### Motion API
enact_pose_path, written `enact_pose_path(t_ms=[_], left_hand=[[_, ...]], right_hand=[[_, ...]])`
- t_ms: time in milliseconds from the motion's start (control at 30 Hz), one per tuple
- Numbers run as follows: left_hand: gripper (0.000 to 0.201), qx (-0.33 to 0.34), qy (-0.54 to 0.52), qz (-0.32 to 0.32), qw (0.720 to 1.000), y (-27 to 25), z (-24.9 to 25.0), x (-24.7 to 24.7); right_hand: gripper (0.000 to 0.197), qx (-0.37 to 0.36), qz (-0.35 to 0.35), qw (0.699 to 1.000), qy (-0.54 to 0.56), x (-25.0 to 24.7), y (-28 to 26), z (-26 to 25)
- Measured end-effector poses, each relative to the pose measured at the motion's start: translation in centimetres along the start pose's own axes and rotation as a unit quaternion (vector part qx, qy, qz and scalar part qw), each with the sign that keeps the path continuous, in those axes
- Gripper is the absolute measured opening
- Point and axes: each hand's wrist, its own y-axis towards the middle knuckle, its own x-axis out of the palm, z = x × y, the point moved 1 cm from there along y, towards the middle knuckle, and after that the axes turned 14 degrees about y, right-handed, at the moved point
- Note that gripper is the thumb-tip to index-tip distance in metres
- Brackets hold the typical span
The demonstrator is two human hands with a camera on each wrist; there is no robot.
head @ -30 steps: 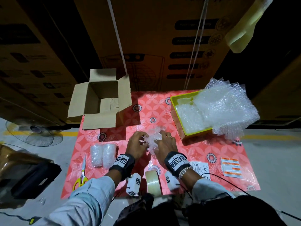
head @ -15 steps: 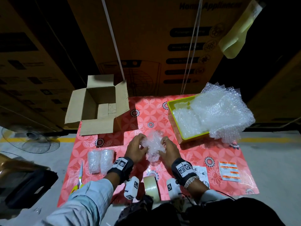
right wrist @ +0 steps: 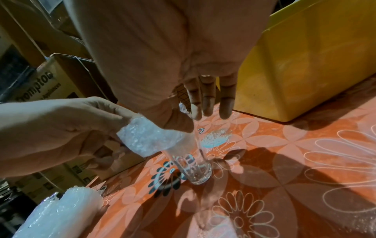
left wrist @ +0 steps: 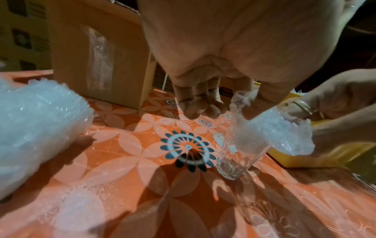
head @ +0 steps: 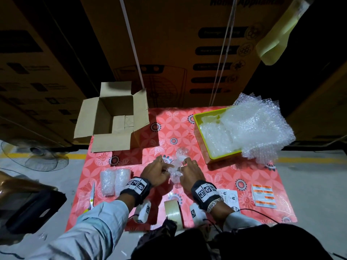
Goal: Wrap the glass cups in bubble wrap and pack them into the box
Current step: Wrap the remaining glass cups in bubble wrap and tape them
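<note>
Pinched by both hands, left hand [head: 157,172] and right hand [head: 189,170], a bubble wrap sheet [left wrist: 284,128] is held round the top of a glass cup [right wrist: 195,164] standing on the flowery mat [head: 216,177] (its bottom is bare). The wrap should be pulled snug and low, the cup kept upright. Two wrapped cups [head: 114,181] are waiting nearby.

box [head: 114,117] back left, tray [head: 199,119] back right, wrapped cups [head: 115,182] left, tape [head: 173,211] front
</note>
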Motion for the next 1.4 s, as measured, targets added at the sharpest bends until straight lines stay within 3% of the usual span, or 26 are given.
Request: enact_pose_path(t_ms=[67,133,267,367,500,667,833,1067,1300,1400], left_hand=[[0.038,0.010,0.004,-0.015,1.000,0.0,0.1,0.0],[0.037,0.019,-0.033,0.009,0.999,0.0,0.0,0.1],[0.016,-0.055,-0.151,0.104,0.982,0.0,-0.2,0.4],[0.024,-0.114,-0.200,0.114,0.966,0.5,-0.6,1.0],[0.029,-0.139,-0.207,0.108,0.962,0.8,-0.4,1.2],[0.025,-0.099,-0.203,0.118,0.967,0.6,-0.3,1.2],[0.033,-0.029,-0.131,0.077,0.988,0.1,0.0,0.6],[0.025,-0.042,-0.013,0.060,0.997,0.6,0.5,0.7],[0.009,-0.069,-0.048,0.070,0.994,1.4,1.5,0.3],[0.017,-0.046,-0.086,0.064,0.993,1.0,1.5,0.3]], right_hand=[[0.039,0.003,-0.018,1.000,0.009,-0.1,0.2,0.1],[0.035,0.006,-0.022,0.997,0.075,-0.3,0.3,0.5],[0.048,-0.027,0.067,0.980,0.185,-0.9,0.8,1.6],[0.062,-0.024,0.020,0.988,0.150,-1.1,1.6,1.5],[0.052,-0.023,-0.014,0.997,0.074,-0.8,2.2,1.1],[0.039,-0.049,0.006,0.998,0.046,-1.0,2.8,1.1],[0.007,-0.071,0.036,0.996,0.049,-0.7,3.6,0.9],[0.024,-0.036,-0.018,0.996,0.080,-0.1,3.6,2.8],[0.039,-0.018,0.004,0.971,0.238,0.2,0.8,3.0],[0.024,-0.009,0.017,0.977,0.210,0.5,1.5,2.3]])
